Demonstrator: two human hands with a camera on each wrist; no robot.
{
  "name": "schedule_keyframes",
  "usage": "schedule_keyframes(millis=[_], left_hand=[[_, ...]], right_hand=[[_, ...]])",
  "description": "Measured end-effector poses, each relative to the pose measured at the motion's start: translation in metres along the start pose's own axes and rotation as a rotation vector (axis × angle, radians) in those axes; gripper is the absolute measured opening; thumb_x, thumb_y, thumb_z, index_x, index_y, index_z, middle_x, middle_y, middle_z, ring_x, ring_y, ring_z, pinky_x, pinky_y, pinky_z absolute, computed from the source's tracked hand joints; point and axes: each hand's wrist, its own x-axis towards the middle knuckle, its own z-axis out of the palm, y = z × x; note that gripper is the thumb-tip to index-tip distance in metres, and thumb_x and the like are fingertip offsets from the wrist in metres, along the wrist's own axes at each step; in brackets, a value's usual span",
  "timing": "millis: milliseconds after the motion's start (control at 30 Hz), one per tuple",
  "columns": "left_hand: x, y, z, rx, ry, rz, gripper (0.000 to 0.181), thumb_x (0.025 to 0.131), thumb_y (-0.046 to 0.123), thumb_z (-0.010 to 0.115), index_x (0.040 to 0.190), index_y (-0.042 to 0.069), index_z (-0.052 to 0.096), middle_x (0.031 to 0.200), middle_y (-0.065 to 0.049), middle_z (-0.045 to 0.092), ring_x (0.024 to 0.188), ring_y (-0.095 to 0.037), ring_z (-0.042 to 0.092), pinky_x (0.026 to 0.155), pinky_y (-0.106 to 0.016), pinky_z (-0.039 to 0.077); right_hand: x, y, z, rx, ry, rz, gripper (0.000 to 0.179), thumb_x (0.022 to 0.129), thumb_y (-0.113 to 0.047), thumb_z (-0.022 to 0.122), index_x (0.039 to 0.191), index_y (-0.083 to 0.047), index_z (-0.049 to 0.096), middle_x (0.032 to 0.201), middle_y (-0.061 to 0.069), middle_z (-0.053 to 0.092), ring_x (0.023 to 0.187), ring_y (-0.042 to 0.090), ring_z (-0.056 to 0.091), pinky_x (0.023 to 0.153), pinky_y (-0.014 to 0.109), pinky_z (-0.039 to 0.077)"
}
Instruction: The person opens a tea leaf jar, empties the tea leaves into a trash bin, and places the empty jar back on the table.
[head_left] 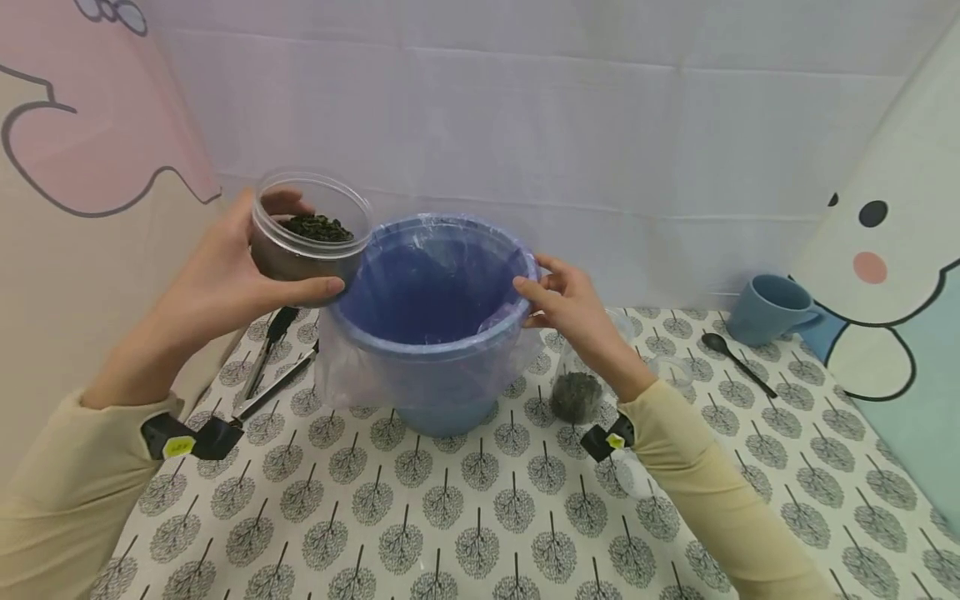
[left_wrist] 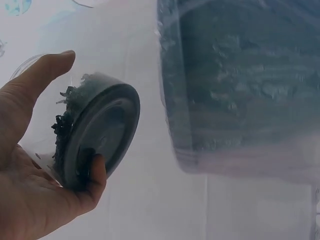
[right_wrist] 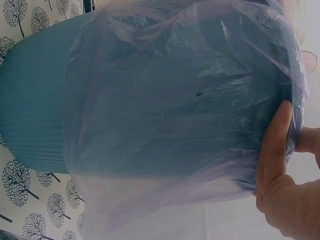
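My left hand (head_left: 232,267) grips a clear round plastic jar (head_left: 311,242) without a lid, its thumb in front and fingers behind. Dark green, curled dried leaves (head_left: 318,227), like loose tea, lie inside. The left wrist view shows the jar's base (left_wrist: 102,132) tilted, with the leaves against its side. The jar is beside the left rim of a blue bucket-shaped bin (head_left: 442,417). A thin, translucent purple bag (right_wrist: 175,110) lines the bin and hangs over its outside. My right hand (head_left: 566,304) pinches the bin's right rim through the bag.
Metal tongs with black tips (head_left: 266,358) lie left of the bin. Right of it, partly behind my right arm, is a clear container with dark contents (head_left: 576,397). A black spoon (head_left: 738,364) and a blue mug (head_left: 772,310) are at the back right. Cloth walls stand behind the table.
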Motion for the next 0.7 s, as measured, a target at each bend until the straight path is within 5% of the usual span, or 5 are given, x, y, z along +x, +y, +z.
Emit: schedule_keyframes(millis=[267,500,700], left_hand=[[0.015,-0.006,0.004,0.138,-0.001,0.095,0.094,0.065,0.014,0.090,0.141,-0.001,0.036,0.131,-0.020,0.050,0.116,-0.035,0.051,0.099,-0.052,0.040],[0.027,-0.012,0.007,0.222,0.010,0.274,0.092,0.059,0.005,0.091,0.136,-0.008,0.043,0.128,-0.026,0.050,0.117,-0.039,0.048,0.102,-0.057,0.039],[0.031,-0.013,0.009,0.296,-0.024,0.310,0.094,0.057,0.003,0.091,0.135,-0.011,0.041,0.130,-0.032,0.047,0.120,-0.047,0.042,0.105,-0.061,0.033]], right_hand=[[-0.001,-0.001,0.001,-0.004,-0.003,-0.002,0.065,0.098,-0.013,0.057,0.153,-0.002,0.023,0.093,0.008,0.053,0.064,0.011,0.060,0.070,0.026,0.059],[-0.002,-0.001,0.003,0.004,-0.004,-0.009,0.065,0.098,-0.013,0.057,0.153,-0.002,0.024,0.090,0.007,0.052,0.065,0.011,0.060,0.069,0.025,0.059],[-0.003,-0.002,0.004,0.005,-0.005,-0.018,0.065,0.098,-0.013,0.057,0.153,-0.002,0.024,0.091,0.007,0.054,0.065,0.010,0.060,0.069,0.025,0.059]])
